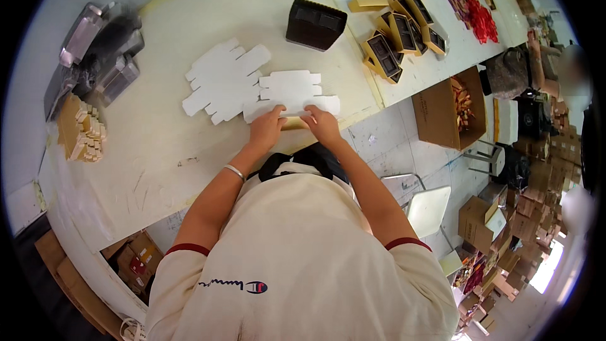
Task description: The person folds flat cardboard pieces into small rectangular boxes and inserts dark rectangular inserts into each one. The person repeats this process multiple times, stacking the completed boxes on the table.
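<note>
A die-cut cardboard box blank (290, 91), white on its upper face, lies on the table in front of me. Its near edge is bent up, and a strip of gold outer face shows below it. My left hand (266, 129) grips that edge on the left, thumb and fingers closed on the card. On the right, my right hand (323, 126) pinches the same edge. A pile of flat white blanks (224, 82) touches it on the left. Beyond stands a stack of dark plastic trays (315, 23). Parts of my fingers are hidden behind the card.
Gold boxes with dark inserts (398, 31) lie at the far right. Wrapped plastic packs (104, 44) and a stack of folded gold cartons (81, 129) sit at left. A carton of small items (451, 108), a white chair (428, 210) and another person (524, 69) are to the right.
</note>
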`<action>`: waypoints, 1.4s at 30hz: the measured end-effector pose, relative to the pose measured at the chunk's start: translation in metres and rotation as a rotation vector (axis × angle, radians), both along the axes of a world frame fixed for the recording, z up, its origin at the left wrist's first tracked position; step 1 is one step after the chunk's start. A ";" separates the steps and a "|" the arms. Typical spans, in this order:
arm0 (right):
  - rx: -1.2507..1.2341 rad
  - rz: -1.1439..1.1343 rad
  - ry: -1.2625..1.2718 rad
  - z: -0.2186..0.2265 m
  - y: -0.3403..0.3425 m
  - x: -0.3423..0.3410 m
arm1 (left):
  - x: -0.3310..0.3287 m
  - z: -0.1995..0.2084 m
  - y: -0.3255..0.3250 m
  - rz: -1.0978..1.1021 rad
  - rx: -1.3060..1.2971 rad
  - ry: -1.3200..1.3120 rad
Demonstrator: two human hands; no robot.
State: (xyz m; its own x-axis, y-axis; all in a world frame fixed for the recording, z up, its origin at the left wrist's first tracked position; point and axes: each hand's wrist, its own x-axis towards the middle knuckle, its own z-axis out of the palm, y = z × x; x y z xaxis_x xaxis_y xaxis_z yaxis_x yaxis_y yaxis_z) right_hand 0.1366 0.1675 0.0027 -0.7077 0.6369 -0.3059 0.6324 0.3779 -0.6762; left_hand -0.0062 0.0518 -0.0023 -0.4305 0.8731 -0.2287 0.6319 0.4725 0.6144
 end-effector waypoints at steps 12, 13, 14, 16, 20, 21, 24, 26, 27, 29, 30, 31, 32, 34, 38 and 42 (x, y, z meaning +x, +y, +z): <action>0.763 0.557 0.177 -0.023 -0.012 0.018 | -0.008 -0.007 -0.013 -0.382 0.376 0.340; 0.755 0.598 0.162 -0.022 -0.011 0.017 | -0.009 -0.006 -0.015 -0.398 0.386 0.339; 0.746 0.639 0.145 -0.020 -0.009 0.015 | -0.010 -0.005 -0.016 -0.413 0.396 0.338; 0.728 0.744 0.108 -0.018 -0.001 0.012 | -0.013 -0.007 -0.014 -0.444 0.347 0.312; 0.780 0.716 0.077 -0.011 0.000 0.006 | -0.015 -0.012 -0.011 -0.429 0.336 0.292; 0.772 0.636 0.135 -0.012 0.000 0.005 | -0.014 -0.010 -0.009 -0.375 0.322 0.235; 0.679 0.393 0.197 -0.023 -0.001 -0.003 | -0.014 -0.006 0.004 -0.260 0.275 0.201; 0.526 0.238 0.092 -0.039 -0.003 -0.011 | -0.015 -0.006 0.015 -0.234 0.232 0.356; 0.486 0.233 0.078 -0.039 -0.001 -0.013 | -0.015 -0.006 0.017 -0.239 0.202 0.392; 0.406 0.223 0.052 -0.039 0.003 -0.016 | -0.016 -0.006 0.021 -0.250 0.140 0.464; 0.334 0.138 0.065 -0.034 0.004 -0.013 | -0.013 -0.001 0.020 -0.199 0.160 0.427; 0.267 0.052 0.080 -0.024 0.005 -0.009 | -0.010 0.011 0.018 -0.148 0.184 0.391; 0.199 -0.033 0.095 -0.016 0.006 -0.004 | -0.006 0.018 0.016 -0.098 0.208 0.355; -0.032 -0.289 0.147 -0.008 0.000 0.010 | 0.008 0.016 0.008 0.121 0.154 -0.091; -0.144 -0.269 0.376 -0.017 -0.018 -0.007 | 0.025 0.001 0.026 0.287 0.150 -0.475; 0.069 0.000 0.405 -0.007 0.002 -0.005 | -0.002 -0.021 0.037 0.238 0.149 -0.084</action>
